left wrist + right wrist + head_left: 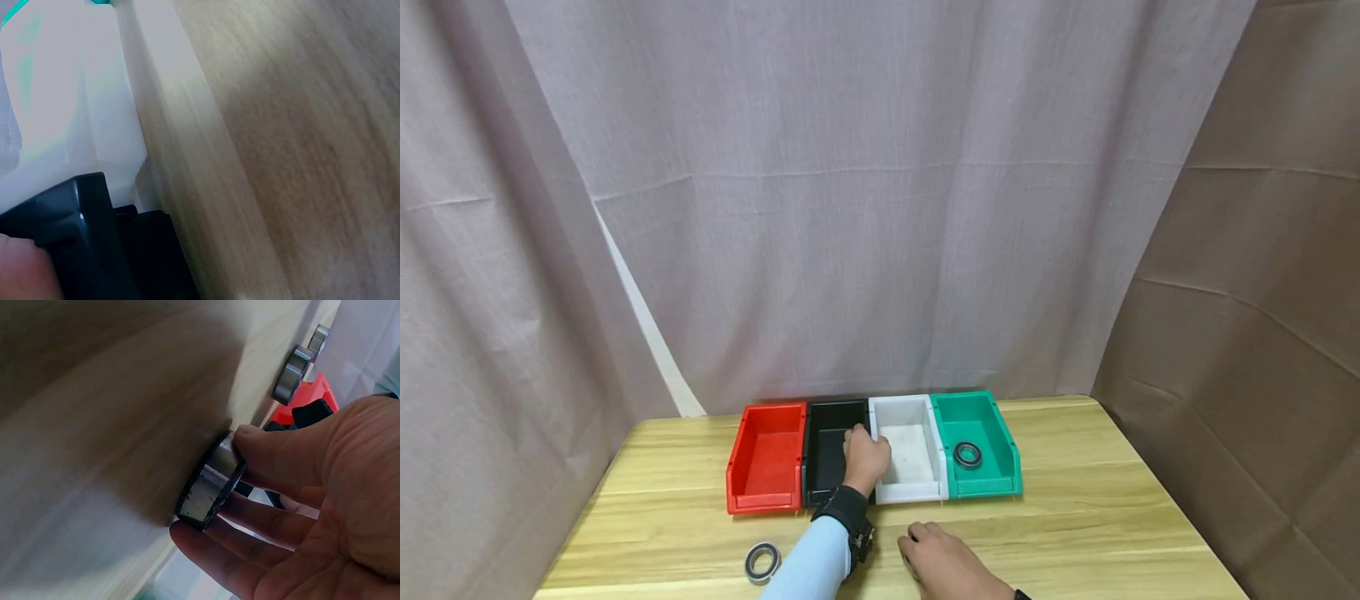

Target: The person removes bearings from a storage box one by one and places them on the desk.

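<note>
My left hand [866, 458] reaches over the right side of the black bin [831, 447], next to the white bin [904, 450]. Its fingertips drop inside, and I cannot tell if they hold anything. In the left wrist view only a bit of finger [26, 265] shows by the black bin's rim. In front of the white bin, my right hand [951, 564] is low over the table. The right wrist view shows its thumb and fingers pinching a ball bearing [212, 481], a steel ring with dark faces, tilted close to the wood.
A red bin [767, 458] and a green bin [973, 442] end the row; a bearing [967, 455] lies in the green one. Another bearing [763, 562] rests near the left forearm. Farther off in the right wrist view is a smaller bearing [319, 340]. Curtains [850, 208] hang behind the table.
</note>
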Demonstrator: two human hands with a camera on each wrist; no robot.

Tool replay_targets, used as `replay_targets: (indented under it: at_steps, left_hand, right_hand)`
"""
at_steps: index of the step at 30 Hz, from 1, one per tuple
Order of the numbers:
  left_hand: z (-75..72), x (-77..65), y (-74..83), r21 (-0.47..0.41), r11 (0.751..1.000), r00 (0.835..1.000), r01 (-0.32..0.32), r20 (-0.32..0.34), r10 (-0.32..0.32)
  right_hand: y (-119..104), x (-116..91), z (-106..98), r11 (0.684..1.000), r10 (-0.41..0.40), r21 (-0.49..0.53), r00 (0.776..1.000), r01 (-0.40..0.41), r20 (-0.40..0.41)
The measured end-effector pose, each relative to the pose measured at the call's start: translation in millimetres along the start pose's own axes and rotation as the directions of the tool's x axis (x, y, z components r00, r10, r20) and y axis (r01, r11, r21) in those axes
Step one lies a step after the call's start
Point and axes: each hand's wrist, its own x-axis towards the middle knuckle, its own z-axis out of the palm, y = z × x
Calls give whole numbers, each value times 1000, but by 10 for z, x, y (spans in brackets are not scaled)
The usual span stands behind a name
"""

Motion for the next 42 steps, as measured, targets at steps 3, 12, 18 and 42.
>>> replay_targets:
  at_steps: [3, 12, 18, 42]
  left_hand:
    - [-1, -1, 7, -6, 1000, 1000, -2, -4, 1]
    - [2, 2, -6, -1, 1000, 1000, 3, -8, -3]
    - [21, 3, -32, -9, 1000, 1000, 20, 0, -20]
    - [-180, 48, 33, -27, 997, 989, 70, 131, -66]
  right_hand:
    - [8, -2, 7, 1000, -3, -12, 1000, 3, 11]
    - [61, -17, 2, 999, -36, -3, 999, 37, 15]
    - [51, -28, 34, 995, -72, -74, 997, 71, -20]
    - [416, -79, -486, 972, 182, 190, 949, -135, -258]
